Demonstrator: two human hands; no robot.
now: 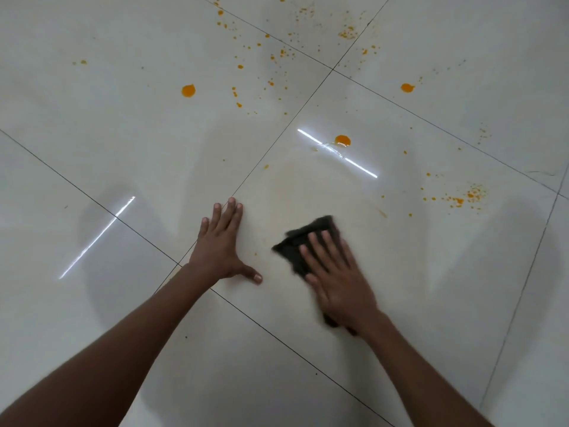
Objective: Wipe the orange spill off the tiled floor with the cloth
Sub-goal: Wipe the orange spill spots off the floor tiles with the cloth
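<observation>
The cloth point(303, 246) is pressed flat on the floor point(92, 134) under the right hand point(335, 272), fingers point(317, 245) straight. The nearest blob point(342, 140) lies at 12 o'clock from them; the left hand point(220, 245) is braced flat at 9 o'clock.

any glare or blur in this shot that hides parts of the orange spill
Head view: two bright streaks of glare lie on the glossy tiled floor, one crossing just below an orange blob; the right hand and dark cloth are smeared by motion blur; the left hand is sharp; soft shadows ring both arms; grout lines bow from the wide lens.
</observation>
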